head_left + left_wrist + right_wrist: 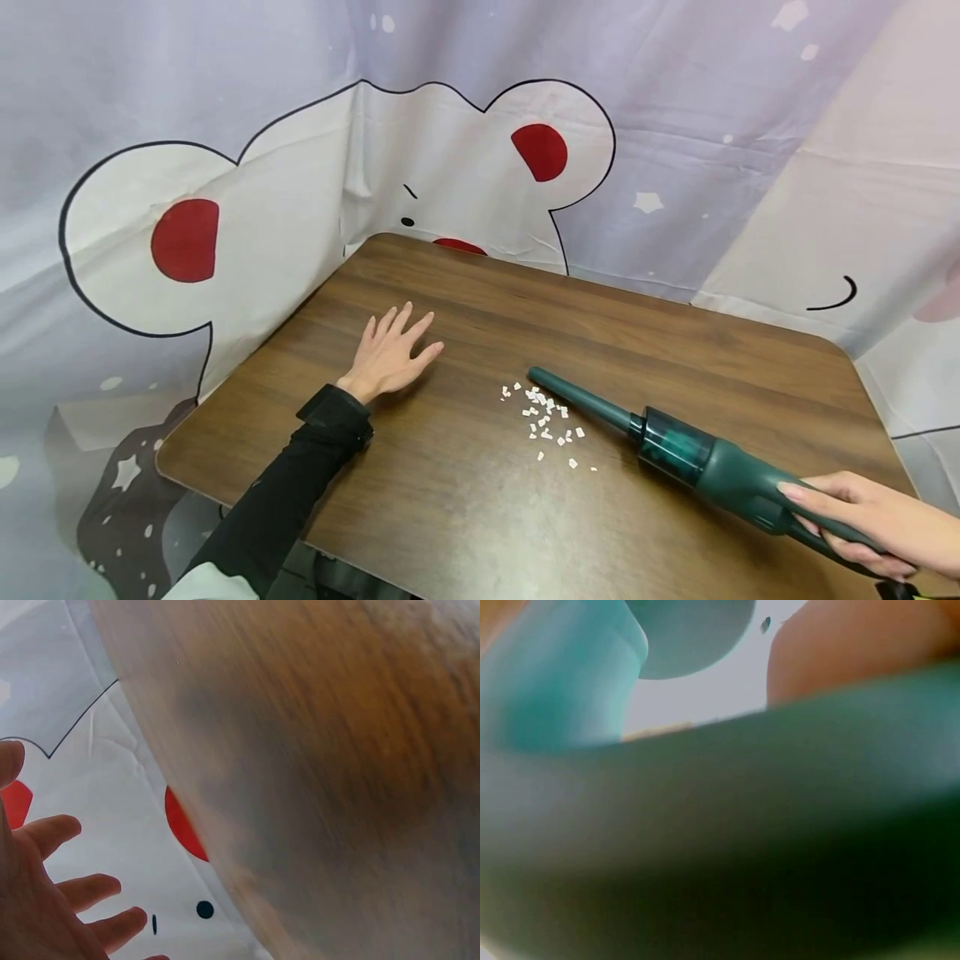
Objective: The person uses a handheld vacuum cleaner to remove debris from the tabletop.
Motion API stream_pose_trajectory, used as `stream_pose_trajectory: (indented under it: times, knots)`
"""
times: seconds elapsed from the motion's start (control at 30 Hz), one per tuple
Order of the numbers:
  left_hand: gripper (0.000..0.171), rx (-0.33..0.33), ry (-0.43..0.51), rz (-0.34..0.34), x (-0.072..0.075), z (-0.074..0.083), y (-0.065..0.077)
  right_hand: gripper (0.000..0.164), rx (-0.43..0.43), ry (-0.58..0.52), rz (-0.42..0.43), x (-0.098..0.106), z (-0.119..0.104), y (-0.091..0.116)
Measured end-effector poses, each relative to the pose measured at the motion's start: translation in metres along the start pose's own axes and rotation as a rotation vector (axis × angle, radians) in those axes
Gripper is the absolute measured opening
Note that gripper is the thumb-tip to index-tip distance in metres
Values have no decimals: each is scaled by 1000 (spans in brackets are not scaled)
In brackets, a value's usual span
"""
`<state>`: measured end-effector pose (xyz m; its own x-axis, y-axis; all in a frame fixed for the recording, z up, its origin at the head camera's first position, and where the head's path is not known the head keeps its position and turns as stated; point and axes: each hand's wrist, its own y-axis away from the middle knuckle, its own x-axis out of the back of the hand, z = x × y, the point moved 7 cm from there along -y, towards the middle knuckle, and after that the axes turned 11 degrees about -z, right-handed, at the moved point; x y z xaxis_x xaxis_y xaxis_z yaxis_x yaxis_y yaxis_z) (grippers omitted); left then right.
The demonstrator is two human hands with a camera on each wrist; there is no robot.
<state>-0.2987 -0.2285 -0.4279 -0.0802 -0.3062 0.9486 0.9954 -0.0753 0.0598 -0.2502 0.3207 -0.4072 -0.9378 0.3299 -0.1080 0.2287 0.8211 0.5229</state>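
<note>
In the head view my right hand [862,517] grips the handle of a dark green handheld vacuum cleaner [750,475] at the lower right. Its long narrow nozzle [585,400] points left, the tip beside a scatter of small white paper scraps [543,408] on the table. Up close, the right wrist view is mostly filled by the blurred green handle [720,802]. To the left of the scraps is my left hand [390,354], fingers spread and holding nothing; those fingers also show in the left wrist view [67,892]. Whether its palm touches the table is unclear.
A brown wooden table [465,492] with rounded corners spans the middle. Behind it and along its left side hangs a curtain [465,158] printed with white cartoon shapes, red patches and stars.
</note>
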Motion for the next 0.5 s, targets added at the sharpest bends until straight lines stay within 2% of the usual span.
stream_pose_trajectory:
  times: [0.13,0.23,0.4,0.5]
  knots:
    - [68,6,1,0,1,-1,0,47,26,32,-18,-3,-7,-5]
    - [68,1,-2,-9,0,1,-2,47,24,49,6,-5,-7,-3]
    - [67,-18,-5,-13,-2,8,-5,47,26,27,41,-3,7,16]
    - [68,-49,-26,-26,-5,17,-8,45,92,30,47,-4,22,33]
